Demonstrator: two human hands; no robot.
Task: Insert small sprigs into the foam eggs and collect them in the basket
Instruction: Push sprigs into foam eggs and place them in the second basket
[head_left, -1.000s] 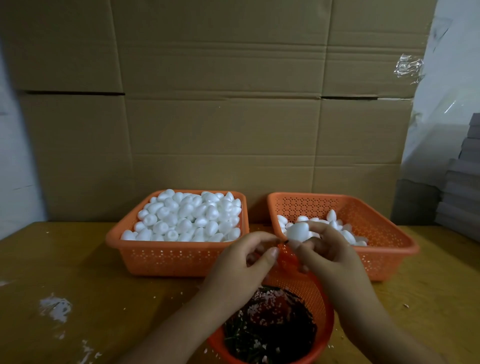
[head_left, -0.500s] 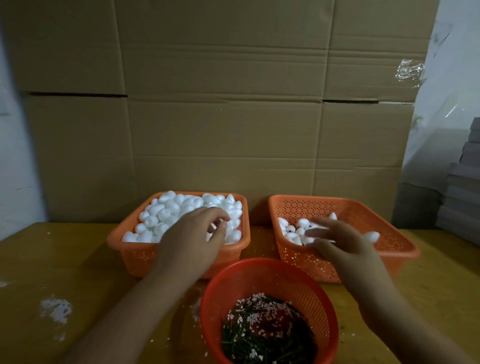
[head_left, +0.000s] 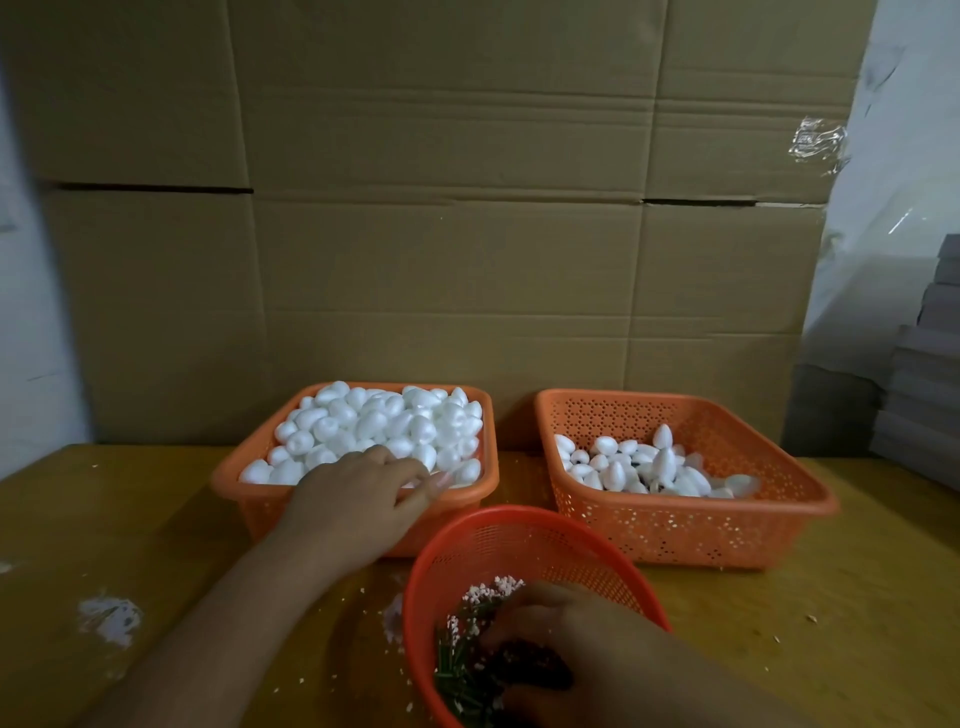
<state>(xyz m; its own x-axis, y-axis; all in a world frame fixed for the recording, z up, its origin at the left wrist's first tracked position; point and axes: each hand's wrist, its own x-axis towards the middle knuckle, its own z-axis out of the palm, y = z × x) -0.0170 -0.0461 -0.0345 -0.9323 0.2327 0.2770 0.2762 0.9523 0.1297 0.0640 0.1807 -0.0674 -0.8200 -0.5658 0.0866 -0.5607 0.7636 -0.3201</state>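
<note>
A: The left hand (head_left: 358, 499) is in the full basket (head_left: 260, 467) at the bench's back edge, fingers curled over the foam eggs (head_left: 374, 421) (can't tell if one's pinched).

B: The right hand (head_left: 561, 639), closure hidden, digs in the round basket (head_left: 519, 530) of sprigs (head_left: 462, 660). Best to take one by its stem, then push it straight in.
</note>
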